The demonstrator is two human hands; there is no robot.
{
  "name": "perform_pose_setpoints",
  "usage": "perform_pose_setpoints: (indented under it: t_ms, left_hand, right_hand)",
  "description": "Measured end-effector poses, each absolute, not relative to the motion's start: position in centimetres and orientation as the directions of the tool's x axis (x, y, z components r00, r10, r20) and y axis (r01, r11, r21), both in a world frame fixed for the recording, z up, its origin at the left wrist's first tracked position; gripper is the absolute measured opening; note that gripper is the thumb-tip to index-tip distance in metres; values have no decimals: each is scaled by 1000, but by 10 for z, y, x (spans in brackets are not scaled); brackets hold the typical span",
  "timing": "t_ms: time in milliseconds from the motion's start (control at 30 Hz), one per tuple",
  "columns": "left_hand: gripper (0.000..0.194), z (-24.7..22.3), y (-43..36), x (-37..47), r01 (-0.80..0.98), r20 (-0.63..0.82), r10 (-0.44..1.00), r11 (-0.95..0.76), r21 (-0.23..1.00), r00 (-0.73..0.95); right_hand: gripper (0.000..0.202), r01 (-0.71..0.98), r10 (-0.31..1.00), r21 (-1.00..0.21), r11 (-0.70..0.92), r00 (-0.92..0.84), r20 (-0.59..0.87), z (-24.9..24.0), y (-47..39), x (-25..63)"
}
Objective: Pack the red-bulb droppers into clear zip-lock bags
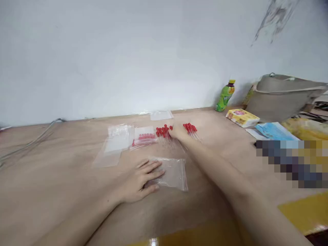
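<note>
My left hand (pixel 140 181) lies flat with fingers spread on the left part of a clear zip bag (pixel 174 173). Farther back, my right hand (pixel 176 132) is closed at the right edge of a group of red-capped droppers (pixel 164 131); a red tip shows at its fingers, the rest is hidden. Another group of red-capped droppers (pixel 191 128) rests just right of that hand. To the left of the first group sits a clear bag holding red-capped pieces (pixel 145 136). Overlapping clear bags (pixel 116 140) lie farther left.
A white packet (pixel 161 115) is near the wall. At the right stand a green bottle (pixel 225 96), a yellow box (pixel 242 117) and a grey bin (pixel 279 97), with a blue packet (pixel 276 131) in front. A cable (pixel 33 141) runs along the left.
</note>
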State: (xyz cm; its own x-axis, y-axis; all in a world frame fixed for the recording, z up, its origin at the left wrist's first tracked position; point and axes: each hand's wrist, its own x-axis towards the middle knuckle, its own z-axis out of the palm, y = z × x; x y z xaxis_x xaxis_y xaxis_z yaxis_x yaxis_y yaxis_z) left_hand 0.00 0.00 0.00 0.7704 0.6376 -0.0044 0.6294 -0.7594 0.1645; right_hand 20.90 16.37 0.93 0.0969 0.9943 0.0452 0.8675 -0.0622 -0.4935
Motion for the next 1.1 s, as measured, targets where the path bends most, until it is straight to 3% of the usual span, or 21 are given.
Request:
perform_pose_setpoints:
  t_ms: [400,467,533,600,767,900,1100]
  left_hand:
    - [42,5,-4,4,651,27,665,-738,177,747]
    - [41,4,-5,5,660,49,675,-732,170,736]
    - [41,1,-6,5,668,63,683,-727,159,728]
    - [42,-2,-8,6,682,74,696,-716,151,714]
    - [43,-5,-8,6,701,96,715,-698,148,693]
    - [43,-4,-8,5,700,98,715,-698,152,692]
    - [45,-3,-10,7,722,103,739,-673,161,665]
  right_hand:
    - [13,802,992,-598,-6,78,94,29,160,226]
    - [15,697,988,-716,53,66,136,36,148,237]
    - [14,435,981,-889,143,60,187,38,132,249]
    - [20,158,972,-965,210,72,223,34,112,262]
    - [54,-105,969,-980,168,201,144,1,61,283]
    - [52,-219,954,-958,183,275,120,-20,42,284]
    - [46,-301,985,-950,86,168,36,-22,37,280]
